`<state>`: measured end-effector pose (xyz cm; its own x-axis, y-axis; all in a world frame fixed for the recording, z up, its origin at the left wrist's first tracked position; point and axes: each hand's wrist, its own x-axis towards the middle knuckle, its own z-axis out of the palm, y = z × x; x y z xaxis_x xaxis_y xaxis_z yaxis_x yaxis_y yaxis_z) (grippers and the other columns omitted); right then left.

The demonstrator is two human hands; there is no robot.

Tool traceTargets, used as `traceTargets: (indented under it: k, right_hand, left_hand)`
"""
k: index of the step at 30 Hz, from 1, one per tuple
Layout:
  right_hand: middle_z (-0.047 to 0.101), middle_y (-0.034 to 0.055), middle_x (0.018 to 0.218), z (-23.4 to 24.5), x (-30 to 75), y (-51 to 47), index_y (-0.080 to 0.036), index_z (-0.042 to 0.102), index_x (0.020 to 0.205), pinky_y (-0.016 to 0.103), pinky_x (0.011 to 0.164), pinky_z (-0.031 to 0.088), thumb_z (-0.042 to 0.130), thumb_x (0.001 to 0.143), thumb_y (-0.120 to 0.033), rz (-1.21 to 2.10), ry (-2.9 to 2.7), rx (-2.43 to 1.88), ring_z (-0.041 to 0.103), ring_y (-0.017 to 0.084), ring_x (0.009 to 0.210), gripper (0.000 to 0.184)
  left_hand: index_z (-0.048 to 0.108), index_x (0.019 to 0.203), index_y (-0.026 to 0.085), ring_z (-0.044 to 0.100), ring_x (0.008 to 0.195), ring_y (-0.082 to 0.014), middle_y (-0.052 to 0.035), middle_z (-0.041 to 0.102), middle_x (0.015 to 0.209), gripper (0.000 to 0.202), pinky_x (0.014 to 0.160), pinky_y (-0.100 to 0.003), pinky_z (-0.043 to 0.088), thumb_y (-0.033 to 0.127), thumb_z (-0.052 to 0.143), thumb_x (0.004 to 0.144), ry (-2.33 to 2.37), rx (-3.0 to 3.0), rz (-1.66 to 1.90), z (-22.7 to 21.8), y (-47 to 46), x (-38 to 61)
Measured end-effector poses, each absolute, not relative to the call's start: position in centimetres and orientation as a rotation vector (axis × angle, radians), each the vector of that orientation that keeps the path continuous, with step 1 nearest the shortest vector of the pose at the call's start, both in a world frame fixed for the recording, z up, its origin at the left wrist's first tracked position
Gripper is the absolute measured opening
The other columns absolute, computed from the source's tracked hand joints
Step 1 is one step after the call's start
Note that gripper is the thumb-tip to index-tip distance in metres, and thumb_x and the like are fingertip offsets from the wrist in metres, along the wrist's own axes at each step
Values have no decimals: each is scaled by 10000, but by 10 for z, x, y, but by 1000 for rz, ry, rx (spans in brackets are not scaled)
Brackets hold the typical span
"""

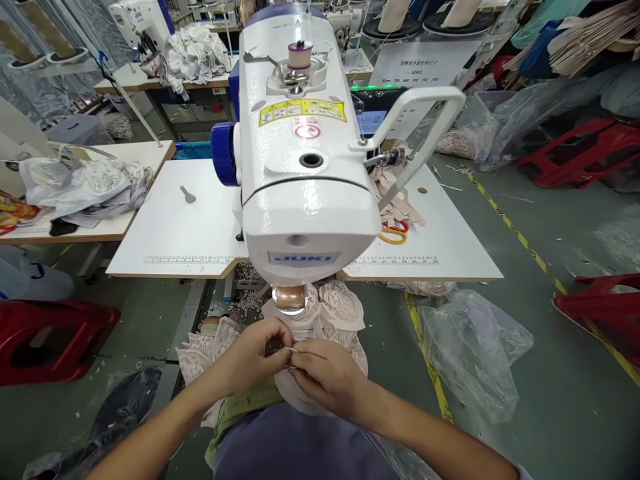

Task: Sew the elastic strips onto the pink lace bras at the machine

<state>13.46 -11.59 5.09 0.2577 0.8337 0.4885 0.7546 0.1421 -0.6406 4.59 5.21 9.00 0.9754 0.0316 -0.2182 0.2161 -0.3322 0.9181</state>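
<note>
My left hand [259,353] and my right hand [327,377] meet in front of the sewing machine [310,200]. Between their pinched fingertips is a thin pale strip [290,349], mostly hidden by the fingers. Pale pink lace bra pieces [343,305] lie behind and under my hands, below the machine's front end. More pale lace pieces [220,339] hang to the left of my left hand. Green cloth [245,408] and dark blue cloth [300,447] cover my lap.
A white table [175,227] with a printed ruler surrounds the machine. Orange-handled scissors [394,233] and fabric scraps [395,197] lie on its right, a small metal tool [187,195] on its left. Red stools [55,340] and clear plastic bags [475,353] stand around.
</note>
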Motion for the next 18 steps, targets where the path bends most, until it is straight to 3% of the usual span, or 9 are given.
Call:
traceTargets:
  k: [5, 12, 18]
  right_hand:
    - [617, 25, 710, 62, 139, -113, -202, 566, 846, 246, 605, 450, 464, 930, -131, 174, -1376, -1513, 559, 139, 659, 150]
    - [671, 30, 764, 65, 142, -114, -200, 614, 840, 236, 646, 475, 473, 922, -144, 295, -1327, -1582, 607, 135, 710, 173]
    - [736, 24, 879, 62, 143, -116, -226, 697, 919, 238, 718, 504, 550, 916, -213, 444, -1143, -1594, 666, 142, 802, 147]
  left_hand:
    - [633, 889, 169, 614, 829, -164, -50, 632, 883, 120, 743, -276, 509, 272, 574, 908, 294, 1615, 177, 71, 33, 37]
    - [666, 847, 193, 625, 684, -135, -25, 674, 747, 168, 620, -234, 483, 191, 528, 944, 273, 2125, 473, 68, 27, 32]
    - [666, 1019, 210, 690, 840, -153, -49, 737, 921, 172, 728, -255, 544, 145, 525, 945, 138, 2181, 540, 65, 31, 35]
